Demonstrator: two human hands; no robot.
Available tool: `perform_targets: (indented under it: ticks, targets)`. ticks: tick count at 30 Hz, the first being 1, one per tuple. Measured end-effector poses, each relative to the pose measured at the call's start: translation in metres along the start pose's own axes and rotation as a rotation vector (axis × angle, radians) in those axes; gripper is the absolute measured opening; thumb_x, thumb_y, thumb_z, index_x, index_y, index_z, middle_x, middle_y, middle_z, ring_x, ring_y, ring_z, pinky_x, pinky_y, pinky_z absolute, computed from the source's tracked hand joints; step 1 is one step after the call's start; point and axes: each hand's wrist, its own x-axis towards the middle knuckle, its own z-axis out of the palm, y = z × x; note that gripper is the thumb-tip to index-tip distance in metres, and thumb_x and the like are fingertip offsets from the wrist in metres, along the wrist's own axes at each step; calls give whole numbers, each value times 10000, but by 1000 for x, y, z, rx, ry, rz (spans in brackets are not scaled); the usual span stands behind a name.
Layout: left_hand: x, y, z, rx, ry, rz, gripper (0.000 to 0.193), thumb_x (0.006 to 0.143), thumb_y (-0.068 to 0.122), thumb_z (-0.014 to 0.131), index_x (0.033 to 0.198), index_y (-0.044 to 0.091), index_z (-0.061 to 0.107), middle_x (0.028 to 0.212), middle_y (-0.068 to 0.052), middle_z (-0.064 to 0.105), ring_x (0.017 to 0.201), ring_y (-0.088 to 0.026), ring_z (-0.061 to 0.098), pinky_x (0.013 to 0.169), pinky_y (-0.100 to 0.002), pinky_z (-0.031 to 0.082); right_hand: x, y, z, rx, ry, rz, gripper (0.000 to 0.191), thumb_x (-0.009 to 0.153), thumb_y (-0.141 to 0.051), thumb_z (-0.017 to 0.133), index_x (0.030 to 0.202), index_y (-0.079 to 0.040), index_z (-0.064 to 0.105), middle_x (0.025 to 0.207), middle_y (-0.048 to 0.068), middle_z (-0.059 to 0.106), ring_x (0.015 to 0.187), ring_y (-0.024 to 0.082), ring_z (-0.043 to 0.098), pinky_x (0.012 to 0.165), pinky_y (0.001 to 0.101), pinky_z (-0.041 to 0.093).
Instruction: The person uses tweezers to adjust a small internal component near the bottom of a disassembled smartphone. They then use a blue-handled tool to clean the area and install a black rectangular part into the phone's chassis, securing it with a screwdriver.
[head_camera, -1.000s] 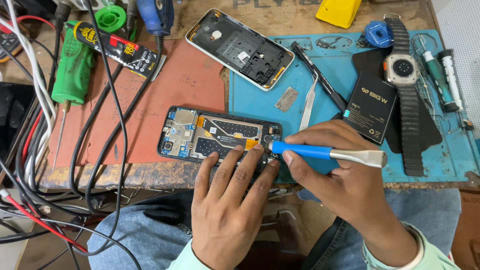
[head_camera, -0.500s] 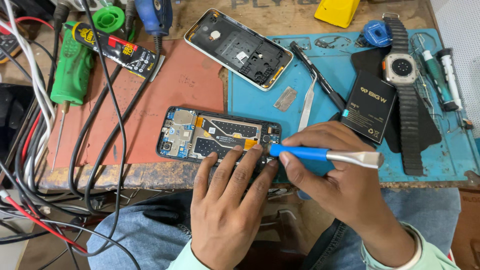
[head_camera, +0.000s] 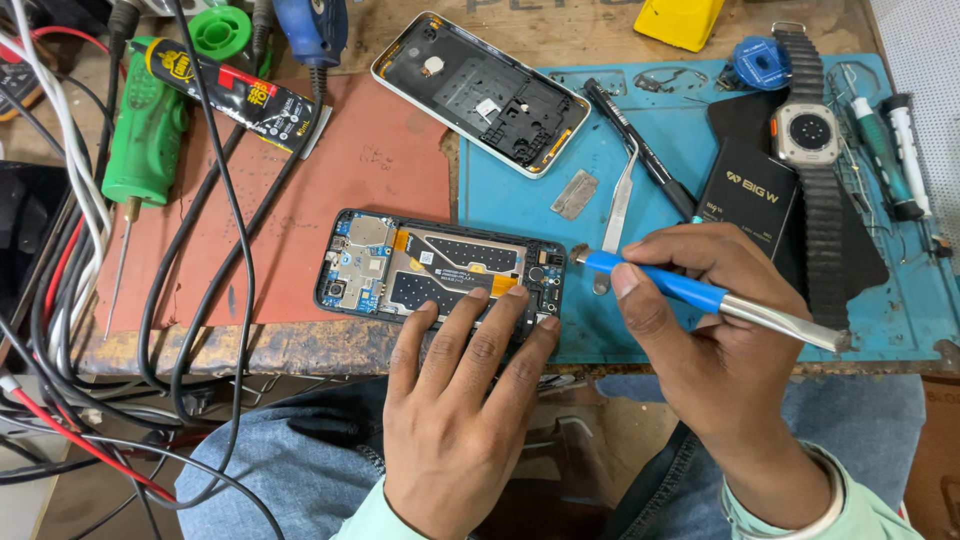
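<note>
While the left hand (head_camera: 455, 400) lies flat on the opened phone (head_camera: 440, 268), the right hand (head_camera: 715, 335) grips a screwdriver (head_camera: 700, 295), tip hidden.

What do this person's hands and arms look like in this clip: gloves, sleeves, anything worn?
Both hands are bare, with no gloves and no rings or watch in view. The left hand and the right hand each come out of a pale mint-green long sleeve; the right cuff shows a lighter band at its edge. Blue denim trousers show below.

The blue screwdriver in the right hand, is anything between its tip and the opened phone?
Nothing visible. The blue screwdriver in the right hand points at the opened phone by its right end, while the left hand rests its fingers on the near edge.
</note>
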Motion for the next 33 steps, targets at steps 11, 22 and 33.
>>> perform_targets:
  ticks: [11,22,33]
  targets:
    - [0,0,1,0,2,-1,373,911,155,681,1283,154,694,1361,-69,634,1283,-287,588,1120,-547,385,2,-3,0,-5,-15,11,190,1019,-180,762,1079,-7,713,964,108,722,762,86,666,622,177,495]
    - [0,0,1,-2,-10,-3,398,884,140,685,1282,154,694,1367,-74,631,1292,-293,585,1115,-548,385,3,-11,5,168,-24,150,298,1011,-220,743,1158,38,709,954,105,765,861,113,746,738,208,591]
    - [-1,0,1,-7,0,1,400,884,143,695,1284,151,694,1358,-76,634,1282,-294,588,1109,-542,387,6,-12,0,-8,-115,-42,178,968,-92,757,1119,-7,720,1001,101,697,853,104,687,731,207,539]
